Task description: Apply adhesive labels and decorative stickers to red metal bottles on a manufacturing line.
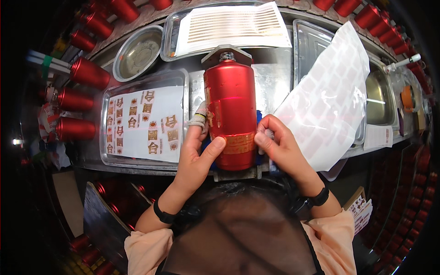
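A glossy red bottle (230, 98) lies in front of me with its threaded neck pointing away. A gold patterned band (238, 143) runs around its lower part, and more gold pieces line its left edge. My left hand (197, 149) grips the bottle's left side, thumb on the band, one finger wearing a whitish cover (198, 120). At the band's right end, my right hand (278, 142) is closed in a pinch against the bottle; what its fingertips hold, if anything, is hidden. The neck end rests by a grey metal holder (247, 56), and blue material shows beneath the bottle.
A tray (105, 161) of gold decals on white paper stands left, a round metal bowl (120, 68) behind it. Striped gold sheets (233, 27) lie in a far tray. A large translucent sheet (327, 101) slants over trays at right, beside a metal basin (380, 103). Red bottles (77, 99) stand around.
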`<state>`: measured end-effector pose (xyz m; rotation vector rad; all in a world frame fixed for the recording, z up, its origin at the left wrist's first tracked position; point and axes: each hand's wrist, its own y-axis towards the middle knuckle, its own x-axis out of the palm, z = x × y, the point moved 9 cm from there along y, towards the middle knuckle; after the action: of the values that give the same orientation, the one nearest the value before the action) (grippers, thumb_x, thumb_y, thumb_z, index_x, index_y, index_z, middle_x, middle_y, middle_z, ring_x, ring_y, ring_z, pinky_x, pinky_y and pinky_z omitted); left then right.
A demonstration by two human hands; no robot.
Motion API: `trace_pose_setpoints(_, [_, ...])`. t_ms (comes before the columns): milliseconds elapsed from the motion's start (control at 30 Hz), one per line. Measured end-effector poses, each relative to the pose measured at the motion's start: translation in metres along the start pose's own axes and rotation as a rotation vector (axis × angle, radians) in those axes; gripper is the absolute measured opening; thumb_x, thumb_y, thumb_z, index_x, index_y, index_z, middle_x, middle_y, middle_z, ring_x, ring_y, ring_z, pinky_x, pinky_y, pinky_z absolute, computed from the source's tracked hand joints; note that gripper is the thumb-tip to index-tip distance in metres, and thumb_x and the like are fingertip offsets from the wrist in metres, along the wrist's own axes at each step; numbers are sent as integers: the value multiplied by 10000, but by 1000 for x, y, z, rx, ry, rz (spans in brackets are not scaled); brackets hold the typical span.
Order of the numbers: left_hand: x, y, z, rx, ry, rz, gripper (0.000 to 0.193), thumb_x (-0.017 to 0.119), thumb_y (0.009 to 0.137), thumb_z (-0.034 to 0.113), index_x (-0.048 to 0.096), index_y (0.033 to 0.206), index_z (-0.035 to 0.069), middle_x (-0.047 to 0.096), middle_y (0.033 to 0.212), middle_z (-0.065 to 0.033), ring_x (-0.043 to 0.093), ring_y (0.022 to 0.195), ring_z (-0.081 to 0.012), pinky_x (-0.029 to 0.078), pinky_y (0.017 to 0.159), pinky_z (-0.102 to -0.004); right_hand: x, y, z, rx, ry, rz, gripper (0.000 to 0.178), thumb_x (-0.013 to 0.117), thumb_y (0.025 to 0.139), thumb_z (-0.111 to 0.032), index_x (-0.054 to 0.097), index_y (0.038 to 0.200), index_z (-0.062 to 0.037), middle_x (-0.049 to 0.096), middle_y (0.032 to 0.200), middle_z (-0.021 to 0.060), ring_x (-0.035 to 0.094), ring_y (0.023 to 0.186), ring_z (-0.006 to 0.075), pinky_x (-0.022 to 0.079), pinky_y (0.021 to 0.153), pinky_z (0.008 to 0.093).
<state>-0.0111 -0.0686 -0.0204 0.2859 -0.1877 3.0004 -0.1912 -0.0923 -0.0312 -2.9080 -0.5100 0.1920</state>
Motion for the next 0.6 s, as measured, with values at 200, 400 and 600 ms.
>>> trace_pose_setpoints(200, [10,3,5,-55,76,12,788,690,939,235,267,1533,-63,498,1432,-178,519,1289,-224,389,1101,-361,5,-1,11,137,336,-87,234,664,978,-264,525,934,-81,482,786,-51,455,692,34,402,607,217])
trace_pose_setpoints(400, [9,5,7,-87,235,122,766,721,906,208,320,1500,-62,578,1321,-156,599,1163,-206,473,1003,-338,0,-2,5,13,45,-31,375,811,861,-300,516,923,-76,459,769,-41,393,679,52,366,592,229])
trace_pose_setpoints(600, [10,4,7,-74,151,114,751,713,914,221,328,1495,-59,570,1324,-158,588,1177,-210,463,1015,-342,1,4,9,41,215,-98,347,779,892,-303,517,922,-77,478,775,-38,400,666,52,368,590,231])
